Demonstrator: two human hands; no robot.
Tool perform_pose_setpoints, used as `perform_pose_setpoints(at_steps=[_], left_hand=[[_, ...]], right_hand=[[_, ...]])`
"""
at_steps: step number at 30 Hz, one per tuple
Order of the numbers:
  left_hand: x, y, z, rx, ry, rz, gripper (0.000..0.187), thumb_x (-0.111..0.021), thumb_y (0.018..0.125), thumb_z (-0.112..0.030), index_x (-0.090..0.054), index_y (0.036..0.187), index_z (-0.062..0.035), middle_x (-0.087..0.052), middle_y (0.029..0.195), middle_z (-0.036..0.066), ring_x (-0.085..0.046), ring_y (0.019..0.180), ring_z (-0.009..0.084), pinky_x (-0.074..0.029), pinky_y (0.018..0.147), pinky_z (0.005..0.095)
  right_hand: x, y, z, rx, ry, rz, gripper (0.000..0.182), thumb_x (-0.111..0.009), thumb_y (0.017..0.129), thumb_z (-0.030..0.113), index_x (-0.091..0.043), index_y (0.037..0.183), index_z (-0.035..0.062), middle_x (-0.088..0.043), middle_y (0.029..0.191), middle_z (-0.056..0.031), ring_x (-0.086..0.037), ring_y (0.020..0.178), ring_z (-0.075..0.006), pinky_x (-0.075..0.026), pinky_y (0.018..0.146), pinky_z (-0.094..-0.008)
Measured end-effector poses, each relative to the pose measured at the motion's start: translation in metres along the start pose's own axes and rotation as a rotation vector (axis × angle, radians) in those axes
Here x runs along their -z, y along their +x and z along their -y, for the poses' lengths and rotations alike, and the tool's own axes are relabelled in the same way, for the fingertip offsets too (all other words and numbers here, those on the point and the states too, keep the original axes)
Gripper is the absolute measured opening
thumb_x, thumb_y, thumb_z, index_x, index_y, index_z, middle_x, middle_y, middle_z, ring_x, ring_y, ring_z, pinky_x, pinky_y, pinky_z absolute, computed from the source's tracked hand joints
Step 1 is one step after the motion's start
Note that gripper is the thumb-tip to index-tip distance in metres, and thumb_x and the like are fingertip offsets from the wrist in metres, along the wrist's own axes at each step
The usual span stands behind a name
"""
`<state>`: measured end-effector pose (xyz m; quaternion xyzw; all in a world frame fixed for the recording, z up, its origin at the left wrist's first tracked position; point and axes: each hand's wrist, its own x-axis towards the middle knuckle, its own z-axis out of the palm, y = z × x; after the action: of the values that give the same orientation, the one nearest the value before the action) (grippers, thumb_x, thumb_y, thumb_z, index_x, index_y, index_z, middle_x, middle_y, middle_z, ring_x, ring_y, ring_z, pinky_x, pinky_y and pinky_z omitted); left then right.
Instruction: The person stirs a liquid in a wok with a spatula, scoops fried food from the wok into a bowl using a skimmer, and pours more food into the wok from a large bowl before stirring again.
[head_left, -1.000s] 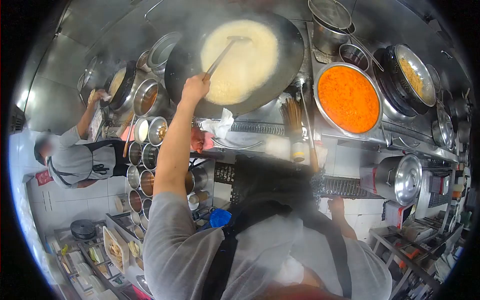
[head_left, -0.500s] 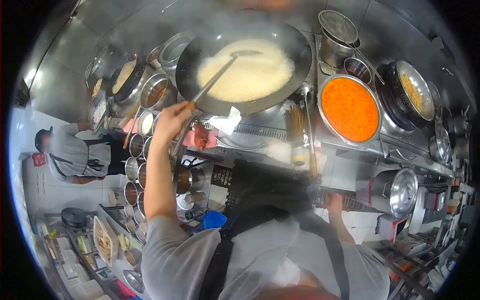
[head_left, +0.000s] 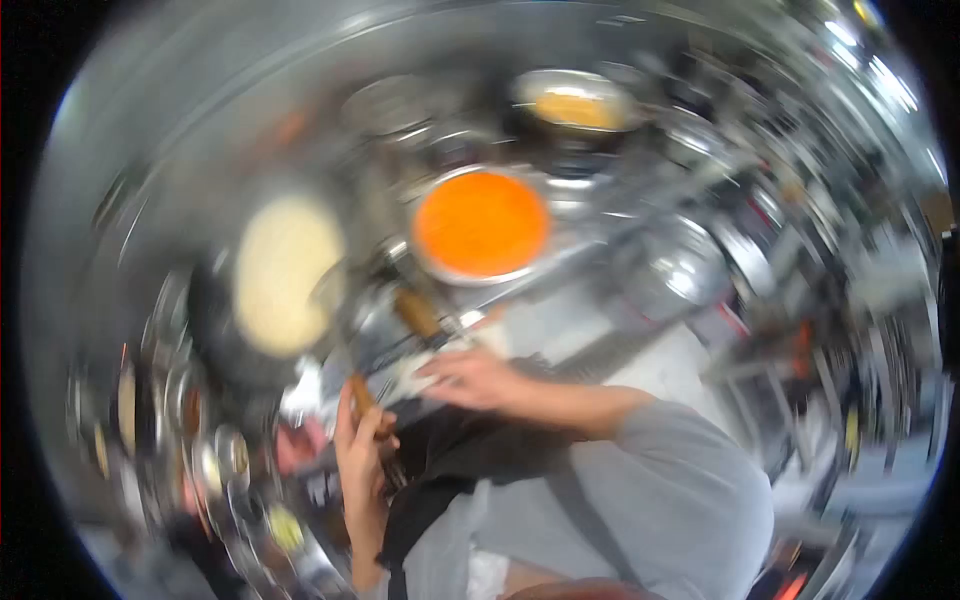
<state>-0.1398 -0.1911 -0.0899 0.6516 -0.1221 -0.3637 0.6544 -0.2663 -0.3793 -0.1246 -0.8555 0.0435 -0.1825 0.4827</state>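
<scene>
The frame is smeared by motion. At the lower left, my left hand (head_left: 362, 440) is closed around the wooden handle (head_left: 360, 392) of a ladle whose metal end reaches towards the wok. Pale, whitish liquid (head_left: 288, 275) fills the middle of the dark wok (head_left: 215, 330). My right hand (head_left: 470, 378) is stretched over the counter edge, fingers apart, close to a pale cloth (head_left: 412, 378) and below a brown bundle (head_left: 416, 313); whether it touches the cloth is too blurred to tell. Further back stands a wide bowl of orange liquid (head_left: 482, 225).
A metal pan with yellow food (head_left: 578, 108) stands at the back. To the right is a lidded metal pot (head_left: 672, 268). Blurred bowls line the left side, near a pink cloth (head_left: 300, 446). Shelves with many items stand at the far right.
The view has swung to the right, so the wok and orange bowl appear further left. My right hand has come up to the counter; my left hand is lower and nearer my body.
</scene>
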Motion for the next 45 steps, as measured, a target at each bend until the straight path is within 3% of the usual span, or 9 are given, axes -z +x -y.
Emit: perform_pose_setpoints(at_steps=[4, 12, 24, 27, 30, 31, 32, 35, 45], left_hand=[[-0.049, 0.023, 0.021, -0.007, -0.072, 0.249, 0.072, -0.055, 0.089, -0.015, -0.015, 0.148, -0.0117, -0.05, 0.12, 0.009, -0.053, 0.103, 0.0202, -0.048, 0.068, 0.0333], [-0.096, 0.058, 0.023, -0.143, -0.068, 0.475, 0.077, -0.05, 0.083, 0.0, -0.011, 0.148, -0.0101, -0.03, 0.143, 0.016, -0.038, 0.127, 0.0288, -0.042, 0.091, 0.0394], [0.031, 0.08, 0.119, -0.09, 0.223, 0.571, 0.051, -0.056, 0.086, 0.0, -0.042, 0.135, -0.0024, -0.057, 0.115, 0.012, -0.058, 0.101, 0.0183, -0.047, 0.084, 0.0266], [0.057, 0.063, 0.131, -0.021, 0.236, 0.409, 0.048, -0.058, 0.086, -0.002, -0.046, 0.132, -0.0015, -0.059, 0.11, 0.011, -0.059, 0.097, 0.0156, -0.046, 0.085, 0.0256], [0.072, 0.042, 0.123, -0.235, 0.572, 0.214, 0.044, -0.061, 0.083, -0.007, -0.051, 0.125, 0.0009, -0.066, 0.101, 0.017, -0.064, 0.095, 0.0186, -0.05, 0.08, 0.0294], [0.077, 0.018, 0.101, -0.122, 0.486, 0.11, 0.044, -0.061, 0.081, -0.01, -0.053, 0.123, 0.0007, -0.064, 0.104, 0.019, -0.065, 0.093, 0.0239, -0.05, 0.079, 0.032], [0.084, 0.011, 0.114, -0.19, 0.565, 0.031, 0.043, -0.061, 0.08, -0.011, -0.054, 0.121, 0.0003, -0.064, 0.104, 0.019, -0.066, 0.088, 0.0276, -0.05, 0.078, 0.0345], [0.098, -0.019, 0.129, -0.077, 0.556, -0.112, 0.043, -0.06, 0.081, -0.009, -0.054, 0.123, -0.0009, -0.064, 0.101, 0.017, -0.065, 0.087, 0.022, -0.05, 0.077, 0.0303], [0.095, -0.088, 0.227, 0.381, 0.657, -0.552, 0.048, -0.057, 0.071, -0.018, -0.058, 0.116, 0.0001, -0.065, 0.096, 0.023, -0.062, 0.094, 0.0373, -0.049, 0.086, 0.043]], right_hand=[[0.01, 0.005, 0.003, -0.05, -0.01, -0.098, 0.059, -0.057, 0.086, 0.047, -0.056, 0.12, -0.0009, -0.06, 0.111, -0.0177, -0.063, 0.09, -0.0311, -0.048, 0.083, -0.0382], [0.055, 0.038, 0.0, -0.19, -0.292, -0.084, 0.027, -0.059, 0.075, 0.02, -0.062, 0.09, -0.0021, -0.063, 0.084, -0.0221, -0.062, 0.082, -0.0378, -0.049, 0.069, -0.0454], [0.028, 0.164, -0.031, 0.003, -0.844, 0.299, 0.017, -0.055, 0.074, 0.013, -0.065, 0.083, 0.0029, -0.066, 0.08, -0.0179, -0.066, 0.077, -0.0335, -0.053, 0.067, -0.0433], [0.0, 0.192, -0.076, 0.02, -0.739, 0.124, 0.018, -0.053, 0.074, 0.013, -0.062, 0.086, 0.0012, -0.065, 0.084, -0.0185, -0.065, 0.08, -0.0317, -0.054, 0.068, -0.0437], [-0.007, 0.224, -0.091, 0.198, -0.827, 0.154, 0.016, -0.052, 0.075, 0.014, -0.062, 0.078, 0.0009, -0.064, 0.078, -0.0187, -0.064, 0.072, -0.0334, -0.051, 0.06, -0.0442], [-0.017, 0.25, -0.079, 0.095, -0.685, 0.351, 0.018, -0.051, 0.078, 0.015, -0.063, 0.078, 0.001, -0.064, 0.076, -0.0189, -0.064, 0.07, -0.0344, -0.051, 0.06, -0.0451], [-0.034, 0.265, -0.086, -0.06, -0.89, 0.213, 0.021, -0.047, 0.083, 0.015, -0.064, 0.082, 0.0021, -0.064, 0.077, -0.0189, -0.064, 0.072, -0.0344, -0.052, 0.063, -0.0455], [-0.028, 0.296, -0.103, 0.018, -0.918, 0.109, 0.033, -0.049, 0.081, 0.013, -0.062, 0.111, 0.014, -0.065, 0.087, -0.0191, -0.065, 0.082, -0.0355, -0.053, 0.072, -0.0467], [0.09, 0.296, -0.101, 0.078, -0.698, 0.05, 0.028, -0.054, 0.088, 0.022, -0.061, 0.114, 0.0135, -0.063, 0.097, -0.0211, -0.058, 0.096, -0.0382, -0.046, 0.081, -0.0438]])
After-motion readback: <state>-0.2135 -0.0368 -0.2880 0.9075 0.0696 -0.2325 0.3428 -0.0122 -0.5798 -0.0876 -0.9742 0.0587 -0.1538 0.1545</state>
